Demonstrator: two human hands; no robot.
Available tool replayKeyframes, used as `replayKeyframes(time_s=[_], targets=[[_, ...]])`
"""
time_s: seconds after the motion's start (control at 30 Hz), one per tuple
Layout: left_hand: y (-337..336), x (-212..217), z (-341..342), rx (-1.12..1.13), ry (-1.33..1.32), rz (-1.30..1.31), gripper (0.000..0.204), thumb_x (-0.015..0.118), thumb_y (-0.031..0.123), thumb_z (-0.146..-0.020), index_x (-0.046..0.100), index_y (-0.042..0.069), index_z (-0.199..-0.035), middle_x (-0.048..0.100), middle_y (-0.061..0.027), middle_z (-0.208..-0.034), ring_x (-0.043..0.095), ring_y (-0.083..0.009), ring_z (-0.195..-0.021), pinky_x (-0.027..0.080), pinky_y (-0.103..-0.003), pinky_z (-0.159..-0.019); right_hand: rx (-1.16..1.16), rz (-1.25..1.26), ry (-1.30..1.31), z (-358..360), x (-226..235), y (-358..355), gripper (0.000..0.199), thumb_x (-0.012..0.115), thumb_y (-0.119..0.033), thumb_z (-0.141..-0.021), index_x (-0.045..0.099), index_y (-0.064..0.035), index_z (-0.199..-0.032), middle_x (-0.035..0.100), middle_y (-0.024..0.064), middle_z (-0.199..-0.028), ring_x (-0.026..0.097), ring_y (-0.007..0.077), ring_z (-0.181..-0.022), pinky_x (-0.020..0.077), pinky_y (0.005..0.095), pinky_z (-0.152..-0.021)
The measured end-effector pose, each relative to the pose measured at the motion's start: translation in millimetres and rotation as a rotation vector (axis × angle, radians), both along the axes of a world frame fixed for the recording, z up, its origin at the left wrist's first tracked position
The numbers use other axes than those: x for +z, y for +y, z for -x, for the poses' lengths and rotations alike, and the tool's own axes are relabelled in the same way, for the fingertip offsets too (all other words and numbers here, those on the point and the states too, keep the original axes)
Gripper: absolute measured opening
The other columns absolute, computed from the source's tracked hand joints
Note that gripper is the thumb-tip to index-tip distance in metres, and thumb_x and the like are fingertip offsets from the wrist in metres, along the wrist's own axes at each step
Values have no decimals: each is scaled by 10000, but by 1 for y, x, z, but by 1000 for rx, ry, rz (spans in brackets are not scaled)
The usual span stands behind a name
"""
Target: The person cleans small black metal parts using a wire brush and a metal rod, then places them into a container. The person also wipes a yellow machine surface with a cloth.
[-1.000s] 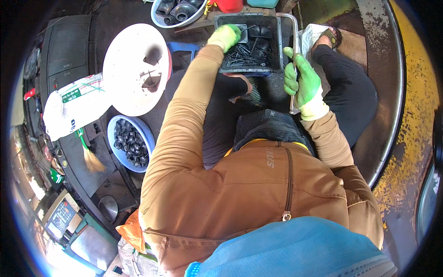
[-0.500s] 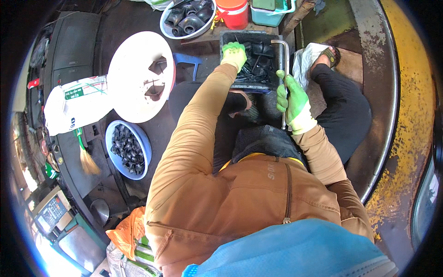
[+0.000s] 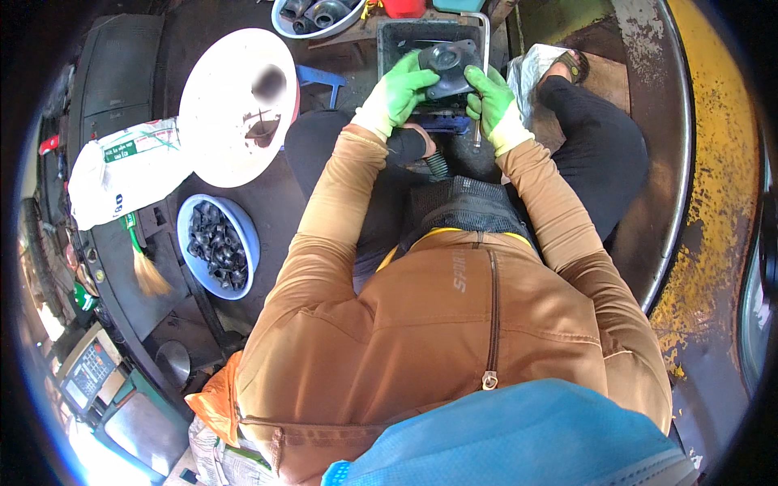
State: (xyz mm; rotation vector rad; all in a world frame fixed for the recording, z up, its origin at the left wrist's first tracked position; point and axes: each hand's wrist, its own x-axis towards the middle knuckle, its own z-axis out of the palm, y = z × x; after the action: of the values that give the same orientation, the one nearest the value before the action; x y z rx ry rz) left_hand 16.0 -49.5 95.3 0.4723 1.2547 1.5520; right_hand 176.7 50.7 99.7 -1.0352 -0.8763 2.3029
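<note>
My left hand (image 3: 399, 87), in a green-and-pale-yellow glove, grips the left edge of a black moulded part (image 3: 446, 61) with a flat flange and a raised round middle. My right hand (image 3: 491, 101), gloved the same way, is closed around a bent metal rod (image 3: 485, 40). Its thumb and fingers also reach the right edge of the black part. The rod stands roughly upright, its hooked end at the top. Both hands hold the part above a dark rectangular bin (image 3: 391, 40), and they hide most of what lies inside.
Left of my legs stand a large white round basin (image 3: 212, 89) and a blue basin (image 3: 253, 251) of small black parts. Another basin (image 3: 304, 31) of black parts is at the far edge, beside a red bucket (image 3: 403, 6). A yellow, worn metal surface (image 3: 709, 202) borders the right.
My left hand has come up out of the bin with a black moulded part. My right hand, still on the rod, has moved left and forward to meet it. The view has shifted slightly.
</note>
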Motion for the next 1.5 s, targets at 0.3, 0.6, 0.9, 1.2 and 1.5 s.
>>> replayKeyframes(time_s=[0.3,0.6,0.9,1.2,1.5], targets=[[19,-15,5,-58,888,-139,492,829,267,-677,667,56,-1090,633,-115,-1196,581,-270,-1129,454,-362,-986,47,-345,-216,-5,14,-15,319,641,-273,-914,624,-41,-1133,606,-1,-782,499,95,-571,401,252,-515],[36,-27,19,67,1287,199,334,767,415,-636,709,152,-833,692,-98,-871,653,-331,-850,525,-421,-760,322,-1127,-712,-30,11,-34,333,539,-248,-973,586,-63,-1246,671,182,-1069,651,279,-1021,484,335,-864],[40,-40,18,71,1265,249,391,770,466,-643,722,130,-838,696,-127,-899,649,-353,-881,518,-431,-791,19,-1234,-260,-34,30,-39,314,508,-226,-973,581,-28,-1205,667,186,-1048,655,300,-947,495,357,-829],[48,-43,15,87,1300,169,360,807,403,-636,710,134,-853,693,-116,-913,649,-333,-851,517,-398,-782,168,-1058,-516,-26,25,-29,312,524,-249,-982,600,-61,-1220,640,71,-893,593,176,-770,469,284,-698],[56,-87,27,300,734,-372,207,652,134,-817,631,70,-1013,649,-61,-1021,625,-205,-944,523,-318,-790,227,-1228,-536,-34,56,-31,333,541,-180,-961,573,-54,-1268,661,157,-1024,648,234,-914,500,317,-797]])
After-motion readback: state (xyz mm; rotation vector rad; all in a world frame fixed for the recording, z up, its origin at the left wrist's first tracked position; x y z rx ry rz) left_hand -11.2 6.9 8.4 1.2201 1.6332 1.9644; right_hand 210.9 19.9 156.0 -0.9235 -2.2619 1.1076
